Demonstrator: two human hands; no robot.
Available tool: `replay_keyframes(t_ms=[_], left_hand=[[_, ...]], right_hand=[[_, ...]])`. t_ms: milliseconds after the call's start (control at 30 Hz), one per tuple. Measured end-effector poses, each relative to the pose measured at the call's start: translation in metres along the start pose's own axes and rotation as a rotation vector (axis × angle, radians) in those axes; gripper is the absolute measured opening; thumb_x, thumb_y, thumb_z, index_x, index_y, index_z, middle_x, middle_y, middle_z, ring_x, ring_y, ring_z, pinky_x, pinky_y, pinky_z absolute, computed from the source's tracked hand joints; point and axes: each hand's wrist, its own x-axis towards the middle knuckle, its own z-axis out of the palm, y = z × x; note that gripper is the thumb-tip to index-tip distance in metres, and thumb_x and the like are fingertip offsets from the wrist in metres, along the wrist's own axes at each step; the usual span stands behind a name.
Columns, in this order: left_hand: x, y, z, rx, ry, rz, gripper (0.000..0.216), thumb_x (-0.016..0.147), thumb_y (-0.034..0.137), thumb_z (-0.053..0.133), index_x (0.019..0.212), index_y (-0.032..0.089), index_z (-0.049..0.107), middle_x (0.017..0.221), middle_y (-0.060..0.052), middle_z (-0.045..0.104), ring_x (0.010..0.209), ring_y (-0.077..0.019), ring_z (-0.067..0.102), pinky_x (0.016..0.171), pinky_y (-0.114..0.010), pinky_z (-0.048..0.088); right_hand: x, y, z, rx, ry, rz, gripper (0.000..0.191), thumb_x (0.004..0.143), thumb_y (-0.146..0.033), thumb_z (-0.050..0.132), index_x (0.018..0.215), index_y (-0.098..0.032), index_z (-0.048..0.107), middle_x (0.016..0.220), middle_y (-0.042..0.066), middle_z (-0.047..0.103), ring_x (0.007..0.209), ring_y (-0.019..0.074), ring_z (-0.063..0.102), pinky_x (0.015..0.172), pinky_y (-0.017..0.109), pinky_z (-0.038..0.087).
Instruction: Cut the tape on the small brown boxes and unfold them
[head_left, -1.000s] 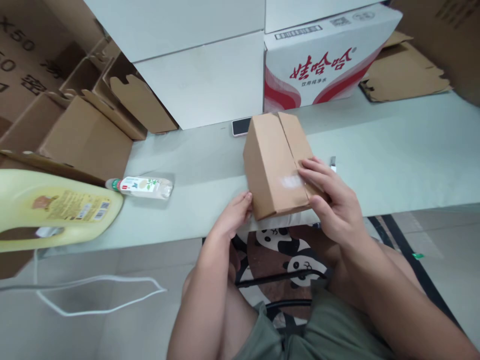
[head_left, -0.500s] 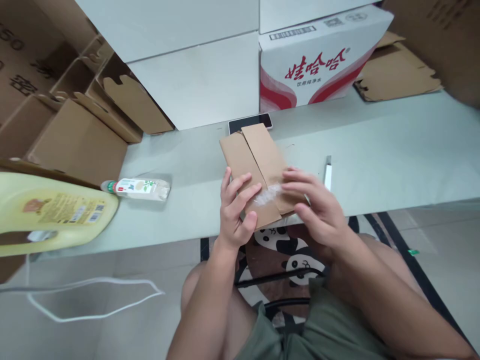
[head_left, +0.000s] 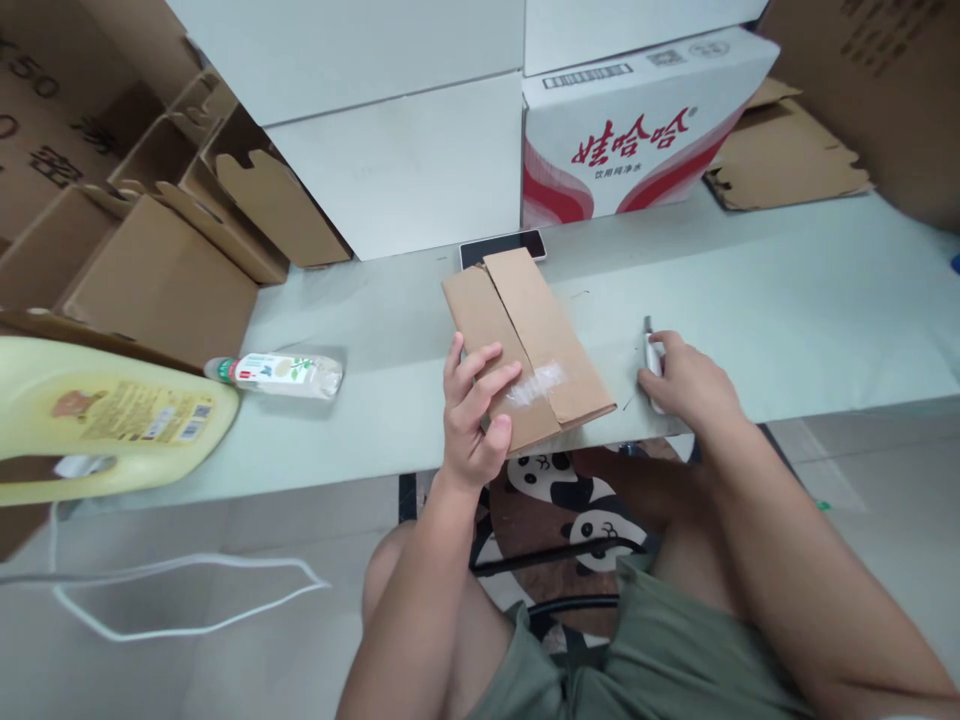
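A flat brown cardboard box lies slanted near the table's front edge, with a strip of clear tape across its seam. My left hand grips the box's left side, its fingers spread over the top and the thumb at the near edge. To the right of the box, my right hand has closed its fingers and thumb around a white utility knife at the tabletop. The knife's grey tip points away from me; its rear part is mostly hidden by the hand.
Behind the box lies a dark-screened phone, before white cartons and a red-and-white carton. On the left are a clear bottle, a yellow jug and cardboard boxes. Flattened cardboard sits back right.
My right hand has left the box's right side and moved right, taking hold of the utility knife on the table. My left hand stays on the box.
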Motion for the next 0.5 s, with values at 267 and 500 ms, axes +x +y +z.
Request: replay_keyframes(t_ms=[267,500], left_hand=[[0.001,0.003,0.005,0.008,0.023,0.000,0.038,0.099,0.040,0.036,0.123,0.027,0.063,0.127,-0.006,0.066,0.127,-0.0256,0.061,0.126,-0.058,0.029],[0.001,0.017,0.020,0.036,0.115,-0.012,0.038,0.098,0.033,0.038,0.125,0.025,0.063,0.127,-0.007,0.066,0.126,-0.0252,0.061,0.126,-0.058,0.028]], right_hand=[[-0.030,-0.033,-0.014,1.182,-0.091,-0.265,0.023,0.082,-0.028,0.057,0.104,-0.025,0.062,0.080,0.000,0.069,0.054,0.0136,0.061,0.048,0.028,0.048],[-0.055,-0.043,-0.032,1.389,0.075,-0.662,0.020,0.084,-0.042,0.066,0.103,-0.036,0.066,0.064,-0.002,0.059,0.056,0.0182,0.061,0.055,0.036,0.053]])
